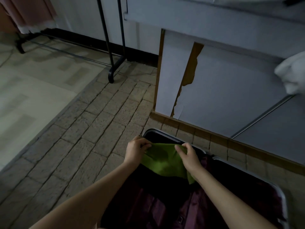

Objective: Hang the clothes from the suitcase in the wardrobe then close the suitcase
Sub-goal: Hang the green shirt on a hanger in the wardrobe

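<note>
Low in the frame, both hands were on the green garment (162, 162) over the open suitcase (247, 184): the left hand (136, 150) pinched its upper left edge with curled fingers, and the right hand (188, 156) gripped the upper right edge the same way, the cloth stretched between them. The suitcase lay on the brick-patterned floor (92, 129) at lower right, with the black clothes rack (112, 47) standing well apart at upper left and a pink garment (31, 12) hanging in the top left corner.
</note>
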